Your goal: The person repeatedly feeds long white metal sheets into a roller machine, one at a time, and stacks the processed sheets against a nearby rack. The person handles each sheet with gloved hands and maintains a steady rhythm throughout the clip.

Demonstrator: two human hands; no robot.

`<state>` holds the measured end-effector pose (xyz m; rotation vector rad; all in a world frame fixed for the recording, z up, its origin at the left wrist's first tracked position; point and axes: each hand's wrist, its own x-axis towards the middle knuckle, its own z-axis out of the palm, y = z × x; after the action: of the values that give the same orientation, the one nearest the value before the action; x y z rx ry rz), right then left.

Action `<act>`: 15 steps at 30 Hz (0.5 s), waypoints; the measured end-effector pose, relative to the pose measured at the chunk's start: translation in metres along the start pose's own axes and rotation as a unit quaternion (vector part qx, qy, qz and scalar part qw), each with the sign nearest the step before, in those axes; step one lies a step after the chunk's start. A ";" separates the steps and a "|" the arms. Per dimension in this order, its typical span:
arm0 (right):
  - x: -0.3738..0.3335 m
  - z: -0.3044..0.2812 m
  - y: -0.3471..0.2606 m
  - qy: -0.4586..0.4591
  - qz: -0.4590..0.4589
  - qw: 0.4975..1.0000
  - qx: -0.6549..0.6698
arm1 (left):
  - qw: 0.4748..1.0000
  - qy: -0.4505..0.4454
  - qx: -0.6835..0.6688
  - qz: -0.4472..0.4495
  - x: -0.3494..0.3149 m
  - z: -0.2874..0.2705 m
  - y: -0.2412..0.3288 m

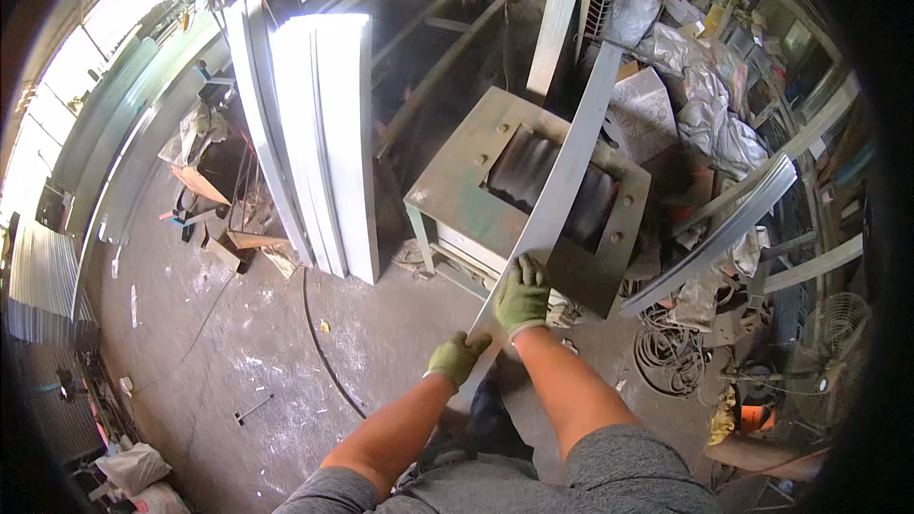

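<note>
Dusty floor (238, 352) lies at eight o'clock. Left hand (459, 359) and right hand (523, 295) grip a long gray strip (560, 181), pointing to one o'clock over the machine (462, 167); a loose hold could drop it.

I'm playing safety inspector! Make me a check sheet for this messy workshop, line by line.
Surface: grey floor, marked with whitish smears.
Job's things: long pale strip, crossing in front of the machine; contact unclear.
Clutter: crumpled sheeting heaped at right.
Hands: left hand and right hand, both gloved, hold the strip.
Cables: dark cable along the floor; coiled cable at right.
Surroundings: tall white panels, left of the machine; wire-caged fan at far right.
</note>
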<state>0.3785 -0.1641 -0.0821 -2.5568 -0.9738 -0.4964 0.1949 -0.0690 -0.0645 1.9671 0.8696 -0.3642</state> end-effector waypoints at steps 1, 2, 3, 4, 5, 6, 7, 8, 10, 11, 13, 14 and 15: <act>0.018 0.001 0.011 -0.025 0.004 1.000 -0.010 | 1.000 0.003 0.009 0.005 0.012 -0.003 0.013; 0.035 0.001 0.023 0.020 -0.013 1.000 -0.006 | 1.000 0.009 0.019 0.014 0.028 -0.004 0.030; 0.055 0.000 0.035 0.001 0.006 1.000 -0.013 | 0.999 0.010 0.039 0.019 0.043 -0.005 0.048; 0.075 -0.002 0.046 -0.016 0.023 0.999 -0.021 | 0.997 0.019 0.043 0.053 0.058 -0.006 0.064; 0.097 -0.004 0.059 -0.018 0.016 0.999 -0.039 | 0.994 0.024 0.058 0.085 0.073 -0.006 0.081; 0.116 -0.007 0.072 -0.015 0.006 0.998 -0.057 | 0.986 0.044 0.083 0.135 0.087 -0.003 0.096; 0.134 -0.008 0.083 -0.023 0.009 0.997 -0.074 | 0.984 0.042 0.098 0.144 0.102 0.001 0.109; 0.149 -0.009 0.092 -0.040 0.020 0.996 -0.072 | 0.975 0.057 0.125 0.172 0.126 -0.003 0.125; 0.171 -0.010 0.108 -0.058 0.037 0.995 -0.067 | 0.978 0.053 0.135 0.152 0.146 -0.003 0.139; 0.175 -0.009 0.111 -0.050 0.046 0.996 -0.054 | 0.987 0.036 0.115 0.103 0.152 -0.001 0.145; 0.173 -0.009 0.113 -0.042 0.031 0.998 -0.039 | 0.990 0.017 0.118 0.072 0.151 0.000 0.146; 0.168 -0.009 0.112 -0.021 0.018 0.999 -0.032 | 0.986 0.018 0.138 0.096 0.145 0.001 0.144; 0.160 -0.011 0.108 -0.017 0.007 1.000 -0.015 | 0.978 0.009 0.156 0.137 0.132 0.002 0.139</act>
<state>0.5627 -0.1552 -0.0243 -2.6043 -0.9677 -0.4671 0.3858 -0.0586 -0.0521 2.3497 0.5648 -0.3364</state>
